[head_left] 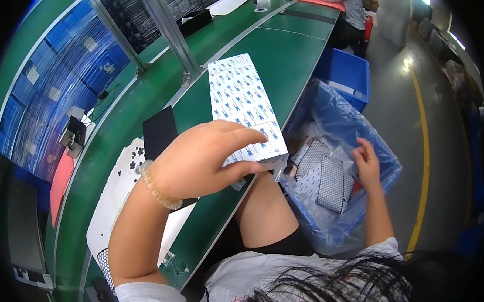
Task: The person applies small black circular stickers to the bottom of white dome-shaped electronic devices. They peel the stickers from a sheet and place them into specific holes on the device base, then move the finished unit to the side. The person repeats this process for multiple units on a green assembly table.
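A long white strip with small blue print [242,91] lies on the green bench in front of me. My left hand [204,158] is over its near end, the index finger curved above the print and the thumb at the near edge, apart from each other. I cannot tell how firmly it touches. Clear film [278,165] hangs at that end. My right hand [368,164] is raised at the blue bin, fingers loosely bent and apart, nothing visible in them. Grey dotted pads [331,185] lie inside the bin's clear liner [340,106].
A black sheet [160,132] and a white sheet with black spots [111,197] lie on the bench [286,52]. Another blue bin [360,73] stands beyond the lined one. Metal posts [174,32] rise from the bench. A person [346,11] works at the far end.
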### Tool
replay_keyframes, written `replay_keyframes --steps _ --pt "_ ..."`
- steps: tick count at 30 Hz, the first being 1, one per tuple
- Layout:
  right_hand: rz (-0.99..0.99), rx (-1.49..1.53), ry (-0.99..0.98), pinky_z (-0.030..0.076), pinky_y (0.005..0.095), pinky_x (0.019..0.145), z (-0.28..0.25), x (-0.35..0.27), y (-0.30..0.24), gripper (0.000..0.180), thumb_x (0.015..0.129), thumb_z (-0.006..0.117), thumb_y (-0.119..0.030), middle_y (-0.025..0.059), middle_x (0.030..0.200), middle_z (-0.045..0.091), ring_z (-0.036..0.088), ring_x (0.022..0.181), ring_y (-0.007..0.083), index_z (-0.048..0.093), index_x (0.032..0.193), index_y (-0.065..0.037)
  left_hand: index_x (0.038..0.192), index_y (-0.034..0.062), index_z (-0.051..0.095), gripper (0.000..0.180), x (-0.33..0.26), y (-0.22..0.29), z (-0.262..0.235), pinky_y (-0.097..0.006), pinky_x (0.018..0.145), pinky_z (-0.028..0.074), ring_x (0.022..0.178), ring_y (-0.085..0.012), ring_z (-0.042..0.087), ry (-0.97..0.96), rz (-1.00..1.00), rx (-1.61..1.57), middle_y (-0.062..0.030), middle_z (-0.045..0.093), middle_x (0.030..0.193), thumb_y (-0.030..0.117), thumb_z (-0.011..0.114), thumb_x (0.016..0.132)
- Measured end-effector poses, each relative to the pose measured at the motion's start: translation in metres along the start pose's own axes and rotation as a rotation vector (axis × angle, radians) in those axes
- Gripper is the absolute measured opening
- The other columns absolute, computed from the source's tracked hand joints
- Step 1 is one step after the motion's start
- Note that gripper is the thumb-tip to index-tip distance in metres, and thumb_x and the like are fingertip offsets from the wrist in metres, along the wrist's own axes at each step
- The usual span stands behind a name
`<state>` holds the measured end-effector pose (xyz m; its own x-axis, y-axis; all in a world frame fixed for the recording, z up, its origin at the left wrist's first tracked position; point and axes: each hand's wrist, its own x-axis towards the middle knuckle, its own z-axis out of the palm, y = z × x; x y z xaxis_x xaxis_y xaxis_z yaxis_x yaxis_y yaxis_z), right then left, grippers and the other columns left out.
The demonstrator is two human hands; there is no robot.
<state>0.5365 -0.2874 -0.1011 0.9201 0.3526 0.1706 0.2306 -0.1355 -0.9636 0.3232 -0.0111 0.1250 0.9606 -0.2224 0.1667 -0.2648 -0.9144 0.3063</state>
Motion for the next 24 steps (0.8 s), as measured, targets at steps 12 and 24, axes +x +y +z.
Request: replay_keyframes --steps 12,24 --pt "-0.193 -0.965 -0.25 0.035 0.0458 0.09 0.011 -0.01 0.064 0.024 0.075 0.059 -0.016 0.0158 0.118 0.051 0.051 0.104 0.0308 0.061 0.096 -0.004 0.096 0.0102 0.056 0.035 -0.061 -0.01 0.092 -0.044 0.093 0.033 0.111 -0.0261 0.045 0.223 -0.137 0.489 -0.0081 0.05 0.12 0.02 0.071 0.065" --pt "-0.358 -1.007 0.191 0.044 0.0363 0.079 0.009 -0.006 0.086 0.027 0.069 0.055 0.005 0.0125 0.104 0.053 0.053 0.092 0.0291 0.058 0.094 -0.004 0.079 0.009 0.059 0.017 -0.079 -0.026 0.116 -0.041 0.086 0.038 0.095 -0.0221 0.052 0.449 -0.06 0.512 -0.0048 0.057 0.102 0.014 0.069 0.067"
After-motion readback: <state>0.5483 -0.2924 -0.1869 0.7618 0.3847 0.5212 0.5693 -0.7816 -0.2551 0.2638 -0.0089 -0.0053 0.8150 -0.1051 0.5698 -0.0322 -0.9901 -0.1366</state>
